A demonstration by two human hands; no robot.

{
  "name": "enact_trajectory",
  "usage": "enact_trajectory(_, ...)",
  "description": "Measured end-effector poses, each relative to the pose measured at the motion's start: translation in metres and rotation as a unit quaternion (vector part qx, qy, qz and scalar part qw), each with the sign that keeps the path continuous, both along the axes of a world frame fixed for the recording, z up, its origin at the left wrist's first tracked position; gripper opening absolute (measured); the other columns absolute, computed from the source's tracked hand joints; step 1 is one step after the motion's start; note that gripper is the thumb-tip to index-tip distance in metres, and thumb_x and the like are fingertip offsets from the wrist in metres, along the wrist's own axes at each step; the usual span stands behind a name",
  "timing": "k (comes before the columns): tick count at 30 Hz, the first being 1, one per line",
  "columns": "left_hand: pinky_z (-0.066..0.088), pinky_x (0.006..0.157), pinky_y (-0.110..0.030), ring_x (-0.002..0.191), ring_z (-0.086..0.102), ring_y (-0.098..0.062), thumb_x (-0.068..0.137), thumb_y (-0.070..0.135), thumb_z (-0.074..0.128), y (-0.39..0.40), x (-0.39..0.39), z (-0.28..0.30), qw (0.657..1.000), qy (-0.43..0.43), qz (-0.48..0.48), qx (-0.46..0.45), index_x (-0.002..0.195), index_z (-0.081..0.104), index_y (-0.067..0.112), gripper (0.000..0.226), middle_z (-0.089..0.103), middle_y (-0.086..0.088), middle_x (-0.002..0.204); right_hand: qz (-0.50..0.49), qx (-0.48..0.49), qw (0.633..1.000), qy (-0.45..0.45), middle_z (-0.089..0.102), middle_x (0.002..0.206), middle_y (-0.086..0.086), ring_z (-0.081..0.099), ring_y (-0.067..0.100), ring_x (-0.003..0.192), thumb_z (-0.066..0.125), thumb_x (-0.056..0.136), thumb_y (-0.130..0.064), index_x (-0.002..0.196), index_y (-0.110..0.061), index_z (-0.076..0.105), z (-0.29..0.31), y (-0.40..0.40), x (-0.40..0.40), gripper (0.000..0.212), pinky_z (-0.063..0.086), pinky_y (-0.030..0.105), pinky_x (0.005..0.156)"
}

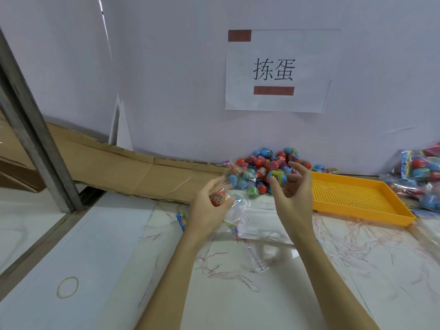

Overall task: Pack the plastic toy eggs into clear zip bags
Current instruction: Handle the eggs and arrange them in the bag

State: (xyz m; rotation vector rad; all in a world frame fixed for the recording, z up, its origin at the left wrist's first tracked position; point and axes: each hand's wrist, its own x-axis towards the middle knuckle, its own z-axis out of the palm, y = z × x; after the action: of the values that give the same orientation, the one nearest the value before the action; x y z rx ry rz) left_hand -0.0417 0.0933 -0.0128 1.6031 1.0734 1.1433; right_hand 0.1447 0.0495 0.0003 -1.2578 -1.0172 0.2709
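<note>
Eggs go in singly: left hand [209, 203] pinches bag [234, 186] holding orange egg [218, 198]; right hand [291, 186] grasps blue egg [277, 178], next into the bag mouth.

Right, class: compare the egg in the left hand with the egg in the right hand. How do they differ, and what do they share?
The egg in the left hand is orange-red; the egg in the right hand is blue with a yellow-green band. The left hand grips its egg together with a clear zip bag, while the right hand pinches its egg bare at the fingertips. The left egg sits lower, the right one higher. Both are small plastic toy eggs with printed wraps.
</note>
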Motion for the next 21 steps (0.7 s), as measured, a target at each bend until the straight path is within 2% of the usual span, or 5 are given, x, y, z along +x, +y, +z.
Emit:
enact_trajectory(3, 0.054, 0.089, -0.011, 0.103, 0.060, 0.020, 0.091, 0.020, 0.080, -0.003, 0.000, 0.004, 1.000, 0.009, -0.003, 0.005, 0.137, 0.060, 0.030, 0.051, 0.066, 0.045, 0.099, 0.014, 0.040, 0.998, -0.038, 0.065, 0.110, 0.002, 0.067, 0.009, 0.092, 0.076, 0.090, -0.013, 0.122, -0.017, 0.058, 0.011, -0.006, -0.007, 0.037, 0.056, 0.017, 0.076)
enact_trajectory(7, 0.057, 0.096, -0.022, 0.114, 0.064, 0.004, 0.091, 0.022, 0.080, -0.006, 0.000, 0.006, 1.000, 0.004, -0.024, 0.007, 0.139, 0.062, 0.032, 0.053, 0.070, 0.026, 0.121, 0.066, 0.045, 0.989, -0.127, 0.067, 0.118, 0.001, 0.070, 0.008, 0.098, 0.073, 0.091, -0.006, 0.120, -0.023, 0.061, 0.011, -0.006, -0.018, 0.036, 0.058, 0.018, 0.080)
enact_trajectory(11, 0.058, 0.098, -0.032, 0.115, 0.065, -0.007, 0.091, 0.024, 0.080, -0.008, 0.002, 0.007, 0.998, 0.039, -0.043, 0.011, 0.141, 0.060, 0.032, 0.055, 0.070, 0.014, 0.126, 0.056, 0.011, 0.981, -0.186, 0.057, 0.122, -0.006, 0.071, 0.009, 0.094, 0.069, 0.094, -0.002, 0.125, -0.020, 0.064, 0.003, 0.000, -0.020, 0.037, 0.061, 0.021, 0.067)
enact_trajectory(16, 0.059, 0.094, -0.027, 0.115, 0.065, -0.010, 0.090, 0.025, 0.080, -0.008, 0.003, 0.005, 0.996, 0.073, -0.036, 0.025, 0.141, 0.060, 0.027, 0.054, 0.069, 0.010, 0.127, 0.064, -0.019, 0.982, -0.175, 0.059, 0.116, -0.016, 0.067, 0.003, 0.087, 0.075, 0.090, -0.009, 0.129, -0.024, 0.057, 0.002, 0.000, -0.015, 0.044, 0.056, 0.013, 0.073)
enact_trajectory(21, 0.057, 0.087, -0.021, 0.113, 0.065, -0.012, 0.089, 0.024, 0.081, -0.008, 0.003, 0.005, 0.994, 0.096, -0.030, 0.045, 0.133, 0.065, 0.022, 0.046, 0.070, 0.006, 0.123, 0.134, -0.079, 0.972, -0.179, 0.064, 0.111, -0.020, 0.066, -0.003, 0.091, 0.076, 0.089, -0.013, 0.112, -0.031, 0.058, 0.001, -0.004, -0.011, 0.034, 0.055, 0.014, 0.067)
